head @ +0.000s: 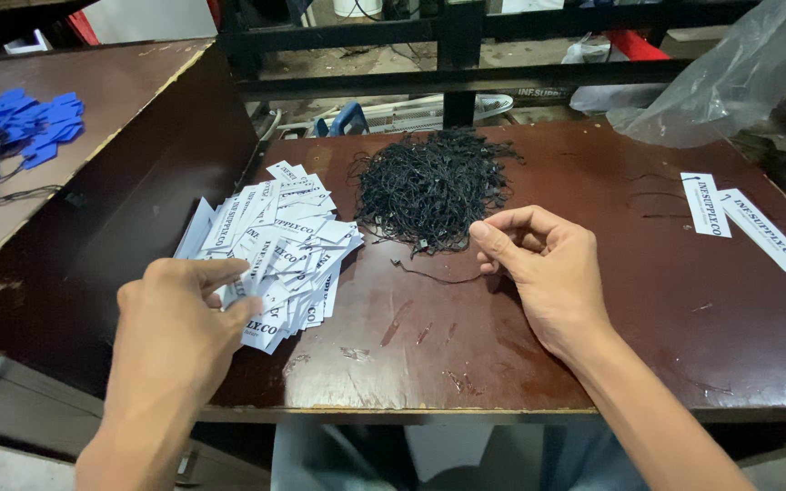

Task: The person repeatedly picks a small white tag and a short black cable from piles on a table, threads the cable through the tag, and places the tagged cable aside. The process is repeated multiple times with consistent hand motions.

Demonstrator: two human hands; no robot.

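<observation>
The left hand [184,314] is pinched on one white tag of the fanned tag pile [275,245] at the left of the brown surface [593,300]; neighbouring tags could be dragged out of order. A loose black string [434,274] lies below the string heap [431,186]. The right hand [539,259] is curled, thumb and forefinger pressed on its end, which could slip or snag the heap

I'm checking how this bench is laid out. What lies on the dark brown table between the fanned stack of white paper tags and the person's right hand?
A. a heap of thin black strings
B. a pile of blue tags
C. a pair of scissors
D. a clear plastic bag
A: the heap of thin black strings sits behind and between the fanned stack of white paper tags and the right hand, and one loose string trails from the heap toward that hand.
</observation>
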